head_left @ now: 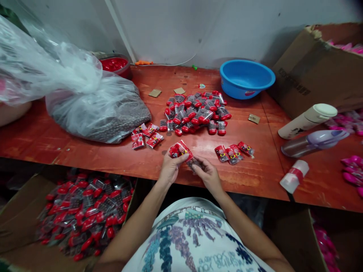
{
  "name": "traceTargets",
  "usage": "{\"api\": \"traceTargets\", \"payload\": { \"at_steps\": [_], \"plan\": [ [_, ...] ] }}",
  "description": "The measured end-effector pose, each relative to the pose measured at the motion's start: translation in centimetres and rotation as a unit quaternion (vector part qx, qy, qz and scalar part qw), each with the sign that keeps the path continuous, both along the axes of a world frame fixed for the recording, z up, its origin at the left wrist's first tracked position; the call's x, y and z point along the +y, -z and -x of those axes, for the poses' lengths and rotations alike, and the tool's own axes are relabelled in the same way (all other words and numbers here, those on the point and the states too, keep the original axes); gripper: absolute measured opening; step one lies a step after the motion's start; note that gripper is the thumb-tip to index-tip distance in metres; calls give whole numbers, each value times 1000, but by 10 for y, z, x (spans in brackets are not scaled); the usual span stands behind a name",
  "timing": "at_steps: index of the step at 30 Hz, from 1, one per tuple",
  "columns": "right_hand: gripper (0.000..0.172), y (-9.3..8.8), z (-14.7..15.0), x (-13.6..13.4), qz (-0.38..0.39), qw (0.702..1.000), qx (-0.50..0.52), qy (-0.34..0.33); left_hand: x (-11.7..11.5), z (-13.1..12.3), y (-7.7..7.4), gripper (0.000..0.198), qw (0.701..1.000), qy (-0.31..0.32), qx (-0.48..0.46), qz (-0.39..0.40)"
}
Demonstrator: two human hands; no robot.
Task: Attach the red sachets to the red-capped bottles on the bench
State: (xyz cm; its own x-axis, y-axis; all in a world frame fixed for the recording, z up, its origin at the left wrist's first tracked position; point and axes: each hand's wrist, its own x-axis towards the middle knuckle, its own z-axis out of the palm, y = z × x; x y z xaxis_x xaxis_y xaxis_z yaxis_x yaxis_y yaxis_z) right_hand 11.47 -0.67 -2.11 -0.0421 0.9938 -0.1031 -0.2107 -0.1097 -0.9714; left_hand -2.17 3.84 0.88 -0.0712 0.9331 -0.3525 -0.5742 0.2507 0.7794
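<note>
My left hand (169, 169) and my right hand (208, 174) meet over the near edge of the red wooden table (93, 155). Together they pinch a small packet with a red printed label (183, 151) and a clear part holding dark contents. The left fingers close on the red end, the right fingers on the clear end. A pile of similar red-capped packets (195, 111) lies just beyond. Flat red labels lie in a small group to the left (146, 136) and another to the right (234, 153).
A large clear plastic bag of dark beads (99, 109) lies at the left. A blue basin (246, 78) stands at the back. Bottles (307, 121) and a cardboard box (317, 71) are at the right. Below the table, a box of finished packets (82, 211).
</note>
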Motion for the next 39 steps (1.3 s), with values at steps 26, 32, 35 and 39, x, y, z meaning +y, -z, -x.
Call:
{"api": "traceTargets", "payload": {
  "at_steps": [26,32,35,39],
  "plan": [
    [28,-2,5,-3,-15,999,-23,46,-13,-5,8,63,998,16,68,-1],
    [38,3,2,8,46,997,67,15,-12,-6,3,48,998,47,29,6],
    [44,7,-6,7,49,998,48,-15,-9,-2,5,57,999,34,36,22],
    [48,14,-10,6,45,999,21,-17,-10,-4,13,62,996,57,52,34]
  ]
}}
